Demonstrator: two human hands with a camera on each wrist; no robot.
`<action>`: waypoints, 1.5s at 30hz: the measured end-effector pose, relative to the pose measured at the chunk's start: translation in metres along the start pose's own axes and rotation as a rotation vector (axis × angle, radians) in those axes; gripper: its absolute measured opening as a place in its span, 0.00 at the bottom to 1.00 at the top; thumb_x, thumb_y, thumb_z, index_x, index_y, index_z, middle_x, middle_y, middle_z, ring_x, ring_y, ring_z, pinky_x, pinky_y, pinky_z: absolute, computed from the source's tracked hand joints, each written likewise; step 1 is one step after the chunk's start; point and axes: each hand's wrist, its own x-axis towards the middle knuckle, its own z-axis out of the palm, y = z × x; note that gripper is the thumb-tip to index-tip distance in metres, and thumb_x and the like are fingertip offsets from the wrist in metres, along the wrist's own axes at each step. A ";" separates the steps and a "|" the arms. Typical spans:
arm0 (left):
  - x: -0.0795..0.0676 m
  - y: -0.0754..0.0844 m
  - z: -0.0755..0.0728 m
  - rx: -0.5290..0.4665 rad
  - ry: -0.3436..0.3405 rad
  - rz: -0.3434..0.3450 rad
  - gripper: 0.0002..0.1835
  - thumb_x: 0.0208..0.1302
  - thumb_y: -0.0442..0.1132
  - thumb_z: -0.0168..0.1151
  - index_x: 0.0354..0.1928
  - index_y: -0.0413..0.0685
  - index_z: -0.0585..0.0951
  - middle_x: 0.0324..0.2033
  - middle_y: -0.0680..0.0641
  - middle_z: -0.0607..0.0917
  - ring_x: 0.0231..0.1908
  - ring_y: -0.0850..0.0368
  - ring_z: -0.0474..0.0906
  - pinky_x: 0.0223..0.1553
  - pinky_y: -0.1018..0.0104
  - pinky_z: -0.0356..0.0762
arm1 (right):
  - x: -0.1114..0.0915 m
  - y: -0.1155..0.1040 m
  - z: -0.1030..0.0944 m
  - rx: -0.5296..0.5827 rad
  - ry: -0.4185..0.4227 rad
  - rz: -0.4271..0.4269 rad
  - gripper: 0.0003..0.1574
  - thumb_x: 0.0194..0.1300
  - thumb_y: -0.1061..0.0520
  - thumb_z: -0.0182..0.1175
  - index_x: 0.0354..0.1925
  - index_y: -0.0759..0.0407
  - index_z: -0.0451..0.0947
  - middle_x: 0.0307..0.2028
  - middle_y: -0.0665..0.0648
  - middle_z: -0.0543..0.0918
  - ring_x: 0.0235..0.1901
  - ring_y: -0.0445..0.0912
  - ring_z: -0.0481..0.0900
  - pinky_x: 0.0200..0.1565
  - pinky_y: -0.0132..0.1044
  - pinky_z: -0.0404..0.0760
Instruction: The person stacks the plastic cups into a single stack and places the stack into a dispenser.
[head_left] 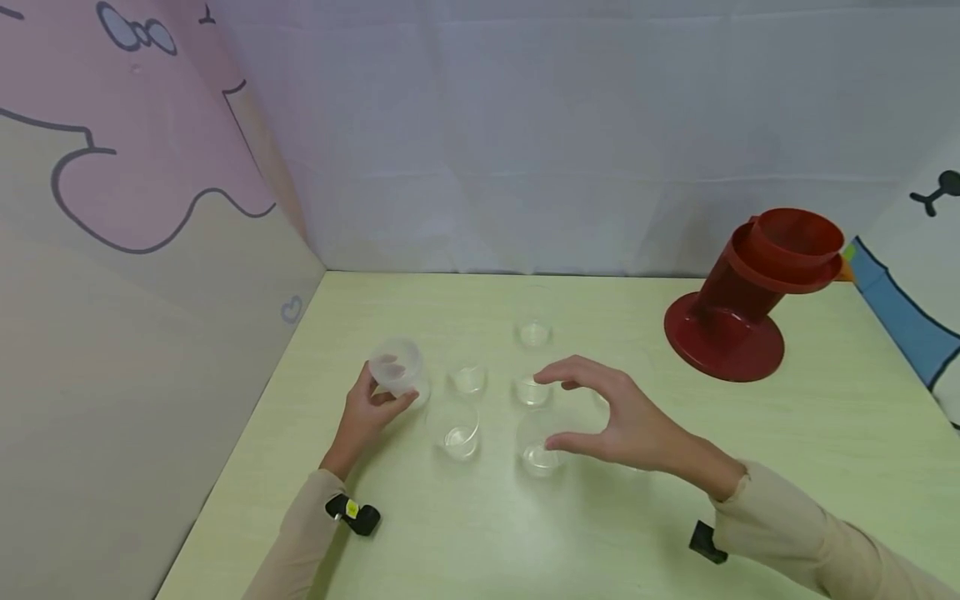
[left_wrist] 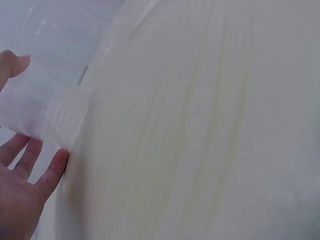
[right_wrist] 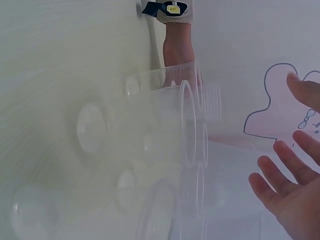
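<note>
At the left of the group, my left hand [head_left: 369,417] grips a stack of clear plastic cups [head_left: 397,364], with fingers and thumb on opposite sides. Close ridges show on the stack [left_wrist: 67,115] in the left wrist view. Above the near cups hovers my right hand [head_left: 618,417], fingers and thumb spread in a wide curve with nothing between them. Its fingertips overlap a clear cup [head_left: 536,454] in the head view; the right wrist view shows the hand [right_wrist: 295,195] apart from the cups. Several clear cups stand upright around it, some partly hidden behind the hand.
A dark red stand [head_left: 723,337] with a round base and a wide cup-shaped top is at the back right. One clear cup [head_left: 534,329] stands farthest back on the pale wooden table [head_left: 480,542]. A white cloth [head_left: 555,150] hangs behind, and a printed cartoon panel [head_left: 150,275] borders the left.
</note>
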 end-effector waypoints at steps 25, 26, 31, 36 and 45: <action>-0.001 0.002 0.000 0.014 0.010 0.001 0.38 0.53 0.39 0.73 0.64 0.54 0.64 0.55 0.45 0.74 0.49 0.50 0.74 0.43 0.68 0.79 | -0.034 0.015 -0.013 -0.048 0.009 0.071 0.38 0.48 0.50 0.75 0.57 0.45 0.71 0.54 0.44 0.75 0.54 0.40 0.72 0.55 0.38 0.72; -0.001 0.002 0.000 0.015 0.009 0.003 0.38 0.53 0.39 0.72 0.65 0.53 0.64 0.55 0.45 0.73 0.49 0.50 0.74 0.43 0.68 0.78 | -0.035 0.016 -0.013 -0.051 0.012 0.068 0.38 0.48 0.51 0.75 0.57 0.45 0.71 0.53 0.44 0.76 0.54 0.40 0.72 0.55 0.38 0.72; 0.000 0.006 -0.001 0.008 -0.006 -0.023 0.38 0.54 0.38 0.72 0.65 0.52 0.63 0.57 0.43 0.73 0.49 0.48 0.74 0.43 0.69 0.78 | -0.044 0.018 -0.016 -0.071 0.041 0.074 0.39 0.46 0.53 0.76 0.56 0.46 0.72 0.53 0.45 0.76 0.54 0.41 0.72 0.56 0.34 0.70; -0.004 0.024 0.000 0.009 -0.014 -0.030 0.38 0.54 0.34 0.71 0.65 0.44 0.62 0.57 0.39 0.72 0.49 0.46 0.74 0.43 0.70 0.78 | -0.051 0.022 -0.017 -0.113 0.075 0.073 0.40 0.44 0.54 0.77 0.56 0.46 0.73 0.52 0.44 0.77 0.54 0.40 0.72 0.56 0.30 0.69; -0.007 0.037 0.001 0.024 -0.011 -0.037 0.37 0.54 0.33 0.70 0.65 0.42 0.63 0.56 0.38 0.73 0.49 0.48 0.73 0.43 0.68 0.78 | -0.064 0.029 -0.019 -0.144 0.117 0.064 0.44 0.41 0.55 0.79 0.58 0.48 0.72 0.53 0.45 0.76 0.56 0.40 0.70 0.58 0.24 0.64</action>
